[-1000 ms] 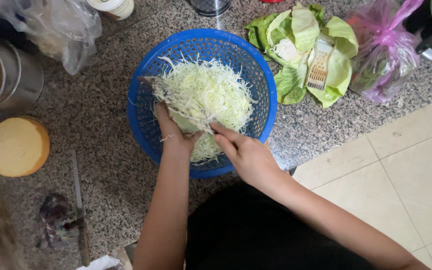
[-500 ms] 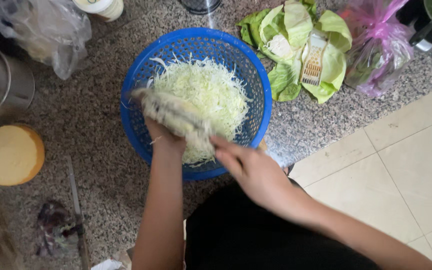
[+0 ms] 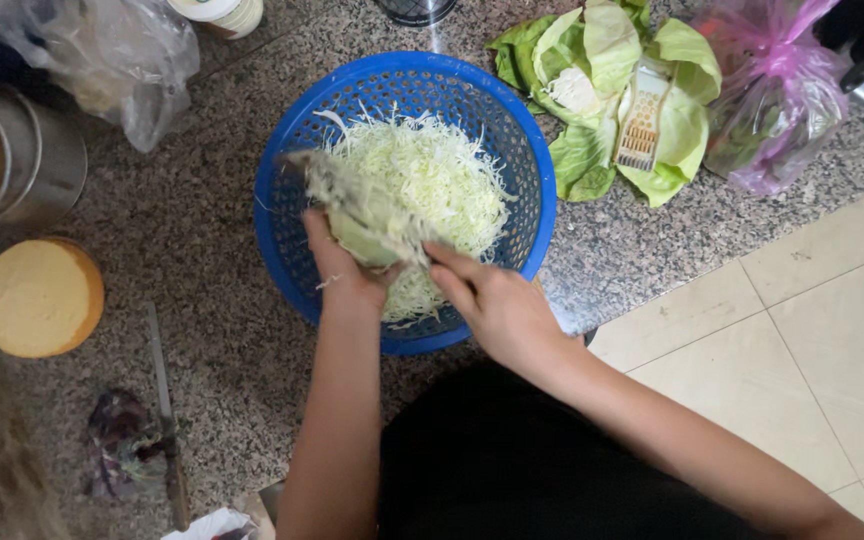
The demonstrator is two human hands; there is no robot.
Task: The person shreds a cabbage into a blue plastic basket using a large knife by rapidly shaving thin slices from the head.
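My left hand (image 3: 344,268) grips the cabbage wedge (image 3: 357,235) over the blue basket (image 3: 297,140); right hand (image 3: 497,305) closed on the blurred slicer, fingers at 6 o'clock, clear of the edge.

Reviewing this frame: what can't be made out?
Head view only:
- Tool between left hand and right hand: motion-blurred, kind unclear.
- Steel pot: cut by left edge.
- Clear bag: contents hidden by crumpled plastic.
- Pink bag: contents unclear.
- Basket bottom: covered by shredded cabbage.
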